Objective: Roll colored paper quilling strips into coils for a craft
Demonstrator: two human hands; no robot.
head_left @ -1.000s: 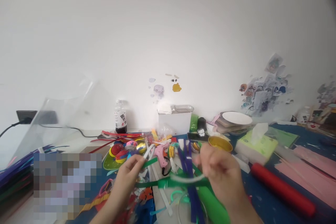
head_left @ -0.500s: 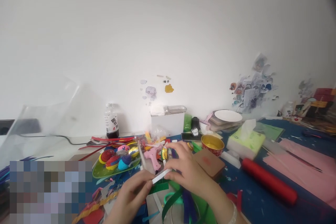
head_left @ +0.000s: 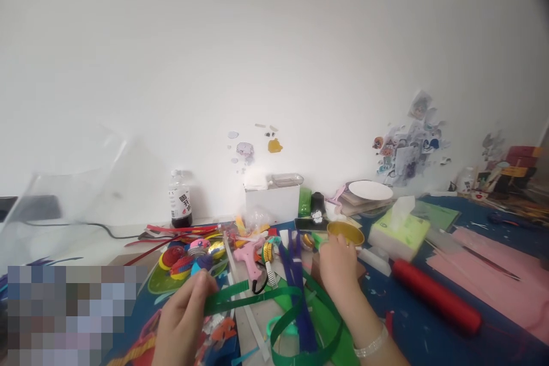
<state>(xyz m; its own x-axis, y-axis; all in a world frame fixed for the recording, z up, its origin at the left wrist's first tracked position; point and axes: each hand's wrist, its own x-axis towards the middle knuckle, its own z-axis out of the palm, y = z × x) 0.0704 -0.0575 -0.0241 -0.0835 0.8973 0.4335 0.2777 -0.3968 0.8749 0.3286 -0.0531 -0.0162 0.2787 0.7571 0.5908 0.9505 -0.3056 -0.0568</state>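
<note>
A long green paper strip (head_left: pixel 286 294) is pinched in my left hand (head_left: pixel 185 309), low and left of the middle. From there the strip runs right and loops down over the craft scraps. At the gold-lined tin (head_left: pixel 352 231), my right hand (head_left: pixel 341 271) has its fingers bent at the near rim. Those fingertips are partly hidden, and whether they hold anything does not show. Between the hands lie a pink glue gun (head_left: pixel 247 257), a small green-and-gold coil (head_left: pixel 267 251) and purple paper strips (head_left: pixel 305 303).
Several colourful ridged paper cones (head_left: pixel 183 267) sit on a green plate at left. On the right are a tissue box (head_left: pixel 398 234), a red roll (head_left: pixel 437 297) and pink sheets (head_left: pixel 480 280). A bottle (head_left: pixel 180 200) and a white box (head_left: pixel 272 203) stand along the wall.
The short white piece held between both hands is no longer visible there. My left hand has moved left and now holds the green strip; my right hand has moved right to the tin.
</note>
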